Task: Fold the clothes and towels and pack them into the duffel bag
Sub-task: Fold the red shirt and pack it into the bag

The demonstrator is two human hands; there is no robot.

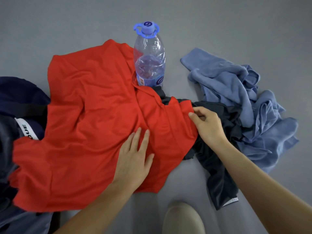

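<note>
Where the grey floor [67,22] lies nearest the person, the toe of a pale shoe [183,218] is noted between the two forearms. Just beyond it, the red shirt [87,124] is spread out, creased. The left grip [135,159] is laid flat on the shirt's near right part, fingers straight and released, nothing grasped. The right grip [206,125] is placed at the shirt's right edge, thumb and curled fingers pinching the red cloth there. A dark garment [217,169] is found crumpled under that edge and under the right wrist, trailing towards the person, a white tag showing at its near end. To the left, the navy duffel bag [16,98] is partly covered by the shirt's left side; a black strap and a white label are visible on it. To the right, touching the dark garment, a blue towel [236,85] is heaped unfolded. Farthest, a clear plastic bottle [149,59] with a blue cap is stood upright at the shirt's far edge.
</note>
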